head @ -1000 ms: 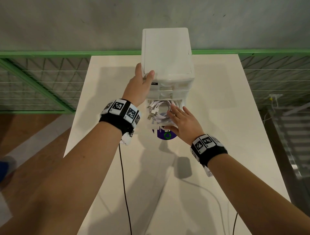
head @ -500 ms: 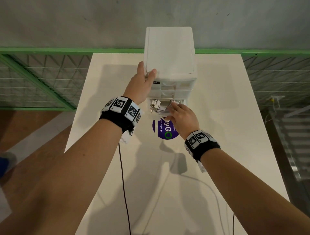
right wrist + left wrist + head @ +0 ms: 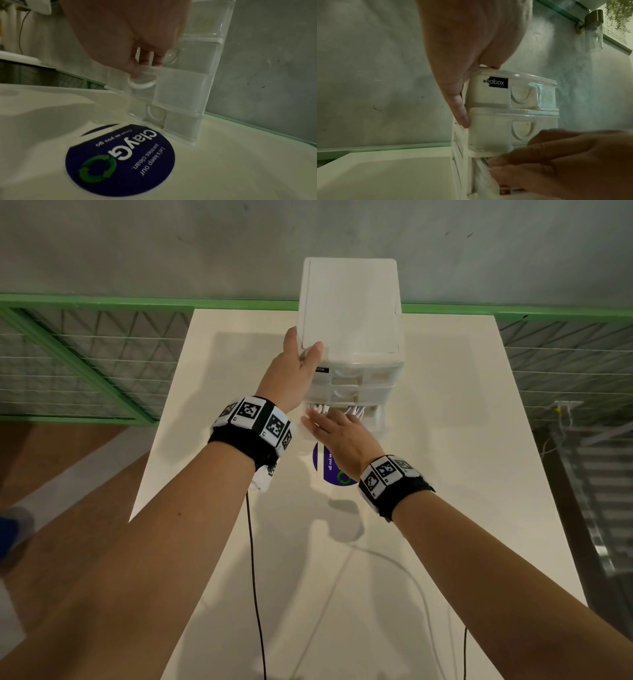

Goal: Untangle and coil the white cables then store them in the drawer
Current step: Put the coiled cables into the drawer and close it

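Observation:
A white drawer unit [image 3: 349, 313] stands at the table's far middle. My left hand [image 3: 294, 364] grips its top front left corner, thumb on the lid and fingers down the side [image 3: 460, 111]. One lower drawer [image 3: 181, 86] sticks out a little, and the coiled white cables [image 3: 317, 408] peek out of it under the drawer above. My right hand [image 3: 339, 433] lies over this drawer's front with straight fingers [image 3: 147, 56] reaching over its rim onto the cables [image 3: 483, 174]. The upper drawers and the bottom one are pushed in.
A round purple sticker [image 3: 325, 463] lies on the white table [image 3: 462, 474] just in front of the unit. A black cord [image 3: 253, 577] and a white cord [image 3: 411, 573] trail from my wrists over the near table. A green railing [image 3: 102, 302] runs behind.
The drawer with the cables has slid most of the way into the unit, my right hand moving forward with it. The cable coil is now largely hidden. My left hand kept its grip.

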Demonstrator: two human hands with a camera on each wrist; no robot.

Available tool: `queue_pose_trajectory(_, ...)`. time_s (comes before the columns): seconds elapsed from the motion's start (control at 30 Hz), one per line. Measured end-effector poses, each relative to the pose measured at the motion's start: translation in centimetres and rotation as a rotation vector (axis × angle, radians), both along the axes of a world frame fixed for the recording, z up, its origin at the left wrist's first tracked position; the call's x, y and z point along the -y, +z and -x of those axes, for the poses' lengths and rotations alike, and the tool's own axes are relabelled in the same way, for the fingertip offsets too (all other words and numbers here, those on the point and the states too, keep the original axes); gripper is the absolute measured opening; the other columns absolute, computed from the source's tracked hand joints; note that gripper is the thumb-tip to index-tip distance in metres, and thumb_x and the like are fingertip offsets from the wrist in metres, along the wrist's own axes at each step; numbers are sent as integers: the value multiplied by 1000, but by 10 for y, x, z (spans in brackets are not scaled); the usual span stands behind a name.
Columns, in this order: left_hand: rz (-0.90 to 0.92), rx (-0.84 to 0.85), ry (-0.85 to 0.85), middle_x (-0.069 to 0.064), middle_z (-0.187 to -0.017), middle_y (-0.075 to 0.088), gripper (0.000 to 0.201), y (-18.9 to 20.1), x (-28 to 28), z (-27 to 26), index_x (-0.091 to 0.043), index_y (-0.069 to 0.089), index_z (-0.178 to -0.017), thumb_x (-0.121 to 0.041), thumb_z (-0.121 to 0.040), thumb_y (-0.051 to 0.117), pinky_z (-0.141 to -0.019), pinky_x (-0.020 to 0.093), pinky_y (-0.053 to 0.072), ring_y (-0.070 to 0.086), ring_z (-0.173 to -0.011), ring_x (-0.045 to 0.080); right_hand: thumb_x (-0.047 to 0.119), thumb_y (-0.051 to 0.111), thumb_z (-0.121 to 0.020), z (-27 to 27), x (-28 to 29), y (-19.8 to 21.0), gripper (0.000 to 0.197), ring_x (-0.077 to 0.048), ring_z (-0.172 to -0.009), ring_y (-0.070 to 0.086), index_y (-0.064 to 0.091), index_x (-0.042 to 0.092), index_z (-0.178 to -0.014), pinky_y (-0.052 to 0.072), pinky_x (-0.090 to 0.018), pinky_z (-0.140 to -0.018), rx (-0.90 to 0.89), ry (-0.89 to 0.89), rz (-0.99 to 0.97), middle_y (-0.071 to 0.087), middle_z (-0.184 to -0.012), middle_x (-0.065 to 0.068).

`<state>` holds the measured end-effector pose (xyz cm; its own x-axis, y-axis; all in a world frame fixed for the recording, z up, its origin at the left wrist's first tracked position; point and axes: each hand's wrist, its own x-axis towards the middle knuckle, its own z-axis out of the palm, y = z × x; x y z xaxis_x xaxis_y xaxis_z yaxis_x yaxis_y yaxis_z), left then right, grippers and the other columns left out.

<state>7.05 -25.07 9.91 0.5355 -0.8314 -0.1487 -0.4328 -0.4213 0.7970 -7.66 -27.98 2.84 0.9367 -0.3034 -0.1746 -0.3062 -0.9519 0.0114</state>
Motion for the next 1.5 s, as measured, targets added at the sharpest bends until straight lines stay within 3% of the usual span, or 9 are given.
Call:
queue_pose_trajectory(0.13, -6, 11, -6, 11, -143, 47, 66, 0, -1, -1, -14, 8, -149, -48, -98, 30, -101, 32, 33, 44, -130, 26, 6, 67, -76, 4, 2, -5, 83, -27, -132, 33, 22, 11, -145, 31, -38, -108, 67, -38, -18, 25, -154, -3)
queue_pose_trajectory(0.37, -10, 18, -11, 12, -142, 47, 65, -1, 1, -3, -15, 10, -149, -48, -98, 30, -103, 33, 33, 44, -130, 27, 7, 83, -52, 11, 18, -19, 63, -26, -98, 63, 66, 9, -112, 51, -32, -82, 310, -37, 154, 68, -116, -4)
queue_pose_trajectory(0.6, -9, 28, -20, 12, -142, 47, 64, -3, 2, -5, -14, 11, -148, -49, -97, 30, -102, 32, 33, 45, -130, 26, 7, 77, -67, 18, 21, -27, 44, -27, -101, 64, 68, 13, -109, 49, -35, -90, 364, -107, 136, 67, -118, -3)
queue_pose_trajectory(0.77, 3, 30, -22, 10, -140, 50, 67, -5, 2, -6, -15, 15, -147, -53, -94, 31, -106, 38, 36, 47, -128, 26, 8, 44, -80, 22, 19, -24, 40, -26, -102, 58, 63, 10, -115, 44, -38, -86, 364, -109, 166, 66, -119, -2)
queue_pose_trajectory(0.93, 6, 29, -17, 11, -141, 49, 65, -3, 2, -5, -14, 15, -147, -50, -96, 31, -107, 39, 35, 46, -130, 26, -10, 74, -55, 16, 18, -28, 52, -31, -78, 67, 67, 1, -106, 56, -36, -72, 416, -127, 86, 69, -109, -14)
queue_pose_trajectory(1.03, 3, 26, -18, 11, -141, 49, 64, -2, 2, -6, -14, 15, -147, -50, -96, 31, -107, 39, 35, 46, -129, 26, -1, 80, -59, 20, 21, -28, 41, -27, -81, 67, 71, 7, -98, 54, -33, -76, 468, -162, 87, 72, -104, -7)
queue_pose_trajectory(1.13, 8, 26, -21, 9, -138, 52, 64, -3, 2, -5, -15, 17, -146, -51, -95, 31, -104, 39, 37, 49, -125, 27, 12, 77, -67, 21, 24, -25, 32, -23, -88, 63, 71, 16, -99, 47, -29, -82, 461, -164, 126, 72, -101, 2)
queue_pose_trajectory(1.4, -5, 39, -19, 11, -140, 50, 64, -2, 2, -5, -14, 14, -148, -50, -97, 31, -104, 37, 36, 47, -127, 27, -17, 48, -72, 24, 22, -23, 57, -36, -121, 52, 51, -2, -127, 47, -44, -95, 406, -174, -132, 54, -132, -19)
queue_pose_trajectory(1.5, -2, 31, -21, 10, -140, 50, 63, -1, 2, -5, -14, 15, -147, -49, -97, 31, -105, 37, 36, 47, -127, 27, -10, 59, -74, 24, 27, -24, 39, -33, -100, 64, 66, 4, -109, 55, -41, -79, 519, -251, -120, 65, -118, -13)
